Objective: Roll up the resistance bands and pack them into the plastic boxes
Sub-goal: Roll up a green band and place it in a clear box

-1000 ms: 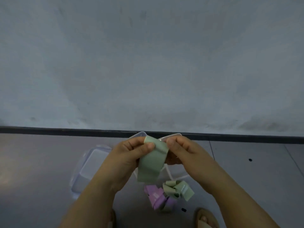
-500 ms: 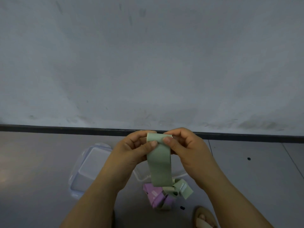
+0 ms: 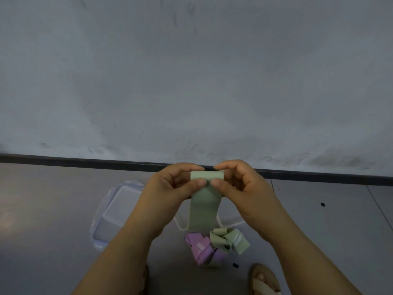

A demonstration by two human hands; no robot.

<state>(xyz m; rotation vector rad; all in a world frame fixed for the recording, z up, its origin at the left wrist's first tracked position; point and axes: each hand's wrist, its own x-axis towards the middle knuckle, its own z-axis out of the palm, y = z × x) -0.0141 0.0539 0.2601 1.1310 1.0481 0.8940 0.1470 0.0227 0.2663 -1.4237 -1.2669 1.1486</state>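
Observation:
A pale green resistance band hangs straight down between my hands, its top end curled over into a small roll. My left hand pinches the roll's left side between thumb and forefinger. My right hand pinches its right side the same way. Below on the floor lie a crumpled green band and a purple band in one heap. A clear plastic box sits on the floor to the left, partly behind my left forearm. A second clear box shows only its rim behind the hanging band.
The grey floor meets a grey wall at a dark skirting strip just beyond my hands. A sandalled foot stands at the bottom right, close to the heap of bands. A small dark speck lies near it.
The green band went from a slanted, folded hold to hanging straight, and its top end is now rolled over. Both hands rose slightly and moved closer together on the roll.

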